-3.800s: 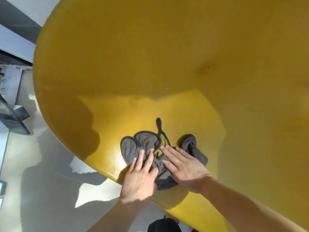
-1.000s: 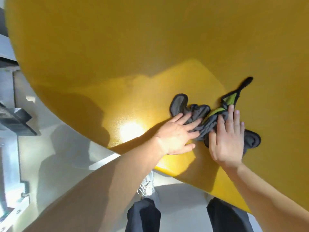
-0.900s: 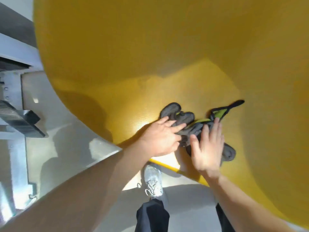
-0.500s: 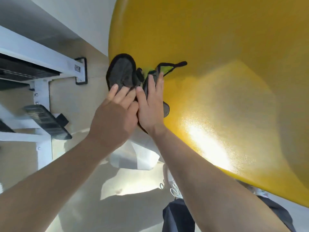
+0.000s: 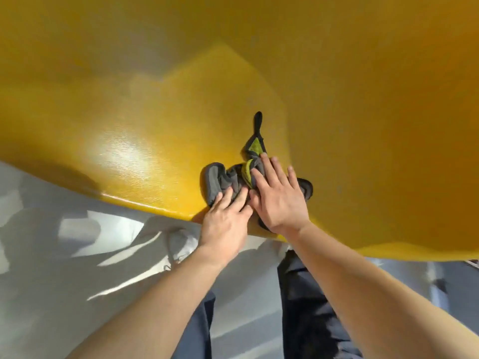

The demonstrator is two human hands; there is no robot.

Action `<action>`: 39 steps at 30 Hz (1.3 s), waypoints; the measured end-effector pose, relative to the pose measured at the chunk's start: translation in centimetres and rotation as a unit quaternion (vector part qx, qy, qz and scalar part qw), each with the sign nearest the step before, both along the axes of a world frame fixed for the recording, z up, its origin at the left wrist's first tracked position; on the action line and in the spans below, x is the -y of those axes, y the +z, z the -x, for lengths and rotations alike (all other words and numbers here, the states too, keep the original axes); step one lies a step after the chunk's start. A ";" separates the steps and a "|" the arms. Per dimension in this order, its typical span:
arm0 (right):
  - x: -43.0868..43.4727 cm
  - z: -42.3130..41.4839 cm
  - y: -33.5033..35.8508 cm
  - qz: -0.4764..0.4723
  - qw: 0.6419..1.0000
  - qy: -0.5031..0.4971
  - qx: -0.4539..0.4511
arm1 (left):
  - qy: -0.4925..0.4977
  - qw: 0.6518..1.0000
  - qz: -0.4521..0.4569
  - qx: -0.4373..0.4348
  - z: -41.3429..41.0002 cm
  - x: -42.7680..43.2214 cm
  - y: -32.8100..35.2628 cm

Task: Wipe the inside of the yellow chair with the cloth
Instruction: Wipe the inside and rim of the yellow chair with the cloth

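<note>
both flat hands, left hand (image 5: 225, 221) and right hand (image 5: 277, 198), press crumpled grey cloth (image 5: 223, 181) onto glossy yellow chair (image 5: 129, 120).

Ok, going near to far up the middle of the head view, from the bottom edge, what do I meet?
Dark navy trouser legs → left hand and right hand, pressed flat side by side → crumpled grey cloth with green lining → its thin dark loop → curved inner wall of the glossy yellow chair.
</note>
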State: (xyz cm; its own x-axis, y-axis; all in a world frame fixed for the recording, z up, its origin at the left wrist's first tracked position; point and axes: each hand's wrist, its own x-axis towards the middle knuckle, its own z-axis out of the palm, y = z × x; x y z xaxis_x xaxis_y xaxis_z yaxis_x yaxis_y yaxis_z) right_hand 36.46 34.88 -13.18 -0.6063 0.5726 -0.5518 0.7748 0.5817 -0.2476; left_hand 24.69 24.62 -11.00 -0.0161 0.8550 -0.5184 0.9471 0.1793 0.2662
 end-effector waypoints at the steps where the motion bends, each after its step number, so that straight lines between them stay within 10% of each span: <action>1: -1.3 -3.3 0.7 -0.010 0.999 0.004 0.033 | -0.006 1.000 -0.004 0.029 -3.2 -1.2 -0.3; 9: -12.5 -18.5 10.5 -0.178 0.958 0.018 0.223 | 0.054 0.949 -0.112 0.291 -21.4 -13.7 1.5; 15: -17.1 -21.2 16.7 -0.324 0.912 0.003 0.251 | -0.019 0.930 -0.172 0.324 -25.0 -20.5 5.5; 26: -8.9 -2.7 -2.5 -0.166 0.958 -0.234 -0.025 | -0.106 0.990 -0.082 0.039 0.9 -15.8 -5.1; 34: 1.8 26.5 0.1 0.038 0.906 -0.347 -0.241 | -0.072 0.965 0.068 -0.243 26.7 -7.8 6.2; 39: 3.6 37.5 7.9 0.169 0.818 -0.415 -0.360 | -0.093 0.944 -0.046 -0.314 32.7 -5.0 14.7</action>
